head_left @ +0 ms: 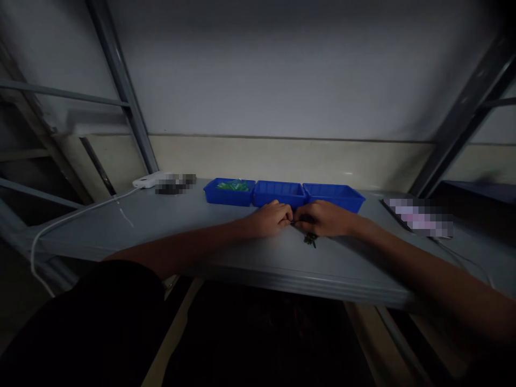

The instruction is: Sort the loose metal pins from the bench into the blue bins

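Observation:
My left hand (274, 219) and my right hand (324, 217) come together low over the grey shelf (250, 258), in front of the blue bins. Fingers of both are curled into a pinch, almost tip to tip. Something small and dark seems to sit between them, too small to name. A little pile of dark metallic pieces (310, 239) lies on the shelf just below my right hand. Behind my hands stand the middle blue bin (280, 189) and the right blue bin (334, 192), their fronts partly hidden by my fingers.
The left blue bin (229, 198) holds green plastic pieces (234, 185). At the far left lie a white device (151, 179) with a cable and a blurred dark object (175, 184). A phone-like slab (419, 217) with a cable rests at the right. Metal posts flank the shelf.

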Motion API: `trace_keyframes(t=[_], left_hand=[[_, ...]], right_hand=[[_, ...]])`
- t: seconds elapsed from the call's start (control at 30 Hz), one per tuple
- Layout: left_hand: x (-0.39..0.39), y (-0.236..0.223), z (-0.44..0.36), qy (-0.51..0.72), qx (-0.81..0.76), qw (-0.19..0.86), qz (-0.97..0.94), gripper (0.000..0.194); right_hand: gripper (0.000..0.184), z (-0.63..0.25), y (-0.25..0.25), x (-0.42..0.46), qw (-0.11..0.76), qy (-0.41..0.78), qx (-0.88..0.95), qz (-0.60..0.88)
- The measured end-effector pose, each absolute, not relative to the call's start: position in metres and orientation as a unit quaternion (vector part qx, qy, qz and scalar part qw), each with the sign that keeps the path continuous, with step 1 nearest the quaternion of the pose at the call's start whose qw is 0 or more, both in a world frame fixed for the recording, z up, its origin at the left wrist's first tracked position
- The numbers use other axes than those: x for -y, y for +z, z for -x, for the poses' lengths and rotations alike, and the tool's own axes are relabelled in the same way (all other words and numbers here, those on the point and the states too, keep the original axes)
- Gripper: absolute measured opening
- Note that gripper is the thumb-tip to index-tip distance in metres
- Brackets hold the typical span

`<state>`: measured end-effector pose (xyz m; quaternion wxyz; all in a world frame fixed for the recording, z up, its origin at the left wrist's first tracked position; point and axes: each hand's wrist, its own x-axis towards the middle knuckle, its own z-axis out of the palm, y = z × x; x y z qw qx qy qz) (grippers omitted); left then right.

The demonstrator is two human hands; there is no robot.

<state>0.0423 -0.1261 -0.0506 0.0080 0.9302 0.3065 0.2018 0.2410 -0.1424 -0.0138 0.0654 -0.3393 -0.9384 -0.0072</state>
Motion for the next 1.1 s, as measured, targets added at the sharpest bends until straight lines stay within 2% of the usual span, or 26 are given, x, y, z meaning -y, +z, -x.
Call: trace_keyframes(t=[0.17,0.47,0.73,0.9,1.1], left_hand=[[0.131,-0.047,-0.043,0.209,-0.303,0.026,-0.929,0.009],[0.131,-0.043,-0.046,0.320,-0.318,0.033,-0.892,0.013],[0.131,-0.047,-0.046,0.248,-0.338,0.038,-0.907,0.032],[0.126,-0.049,-0.050,0.173,-0.366,0.048,-0.913,0.040],[0.125,-0.049,-0.053,0.191,-0.344,0.028,-0.919,0.035]], right_hand=[[0.023,-0.241,-0.017,0.141,0.062,-0.045,0.928,0.365],[0.024,-0.246,-0.003,0.141,0.115,-0.097,0.899,0.411],[0.036,-0.275,0.007,0.119,0.256,-0.192,0.728,0.606],[0.037,-0.287,0.002,0.105,0.224,-0.159,0.707,0.651],[0.040,-0.283,0.006,0.110,0.216,-0.146,0.725,0.637]])
